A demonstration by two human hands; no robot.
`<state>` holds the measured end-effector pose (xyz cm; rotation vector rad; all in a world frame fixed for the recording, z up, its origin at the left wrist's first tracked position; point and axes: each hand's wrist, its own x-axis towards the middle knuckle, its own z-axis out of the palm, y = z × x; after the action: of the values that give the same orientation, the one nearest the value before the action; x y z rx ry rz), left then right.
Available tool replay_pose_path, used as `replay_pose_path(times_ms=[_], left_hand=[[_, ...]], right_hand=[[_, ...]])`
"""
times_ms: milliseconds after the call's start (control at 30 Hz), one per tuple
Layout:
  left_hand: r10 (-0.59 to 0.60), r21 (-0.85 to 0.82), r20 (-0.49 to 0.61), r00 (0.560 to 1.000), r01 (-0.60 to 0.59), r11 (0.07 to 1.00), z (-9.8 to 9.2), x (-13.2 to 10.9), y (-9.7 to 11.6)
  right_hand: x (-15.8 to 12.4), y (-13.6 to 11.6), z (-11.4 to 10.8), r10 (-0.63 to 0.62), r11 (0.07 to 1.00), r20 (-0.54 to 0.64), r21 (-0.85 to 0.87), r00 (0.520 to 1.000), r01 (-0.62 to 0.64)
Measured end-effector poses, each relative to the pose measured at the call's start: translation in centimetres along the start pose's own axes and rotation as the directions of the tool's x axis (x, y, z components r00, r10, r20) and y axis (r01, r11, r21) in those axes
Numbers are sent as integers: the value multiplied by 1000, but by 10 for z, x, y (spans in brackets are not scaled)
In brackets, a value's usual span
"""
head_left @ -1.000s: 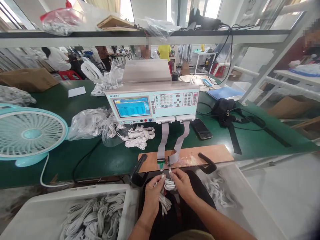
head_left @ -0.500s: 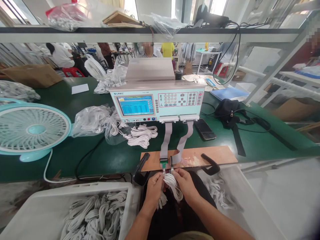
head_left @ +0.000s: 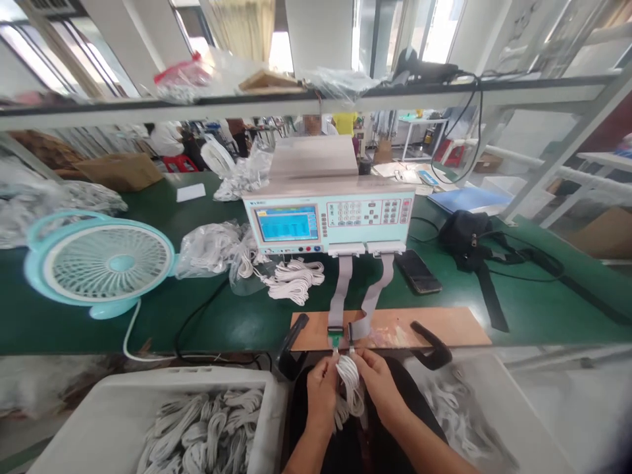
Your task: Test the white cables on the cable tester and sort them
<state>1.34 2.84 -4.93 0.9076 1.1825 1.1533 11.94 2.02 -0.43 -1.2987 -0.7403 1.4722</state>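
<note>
A bundled white cable hangs in a coil between my hands, just in front of the table edge. My left hand is closed in a pinch on one end of it, right below a small green circuit board. My right hand pinches the other end, at the black connector beside that board. Grey ribbon cables run from these connectors up to a tester with a lit blue screen. Whether the plugs are fully seated is too small to tell.
A wooden board lies along the table edge, with black clamps on it. White bins with cables stand left and right. A turquoise fan, bagged cables, loose white cables and a phone are on the table.
The whole view has shifted, so the scene sits further right and lower. Both hands keep their pinch on the cable ends at the connectors.
</note>
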Motion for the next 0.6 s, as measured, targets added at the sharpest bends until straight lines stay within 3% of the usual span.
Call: replay_pose_path(times_ms=[167,333,600], left_hand=[[28,63,39,999,-30,998,1,10,1],[131,198,-89,987,-112,974,3,25,-8],[129,181,-109,986,-108,978,4,27,-7]], right_hand=[[8,11,-6,-35,998,2,-43,999,35],[27,27,-16,-72,993,77,-85,994,78],[33,33,-20,-74,996,133,-46,988,81]])
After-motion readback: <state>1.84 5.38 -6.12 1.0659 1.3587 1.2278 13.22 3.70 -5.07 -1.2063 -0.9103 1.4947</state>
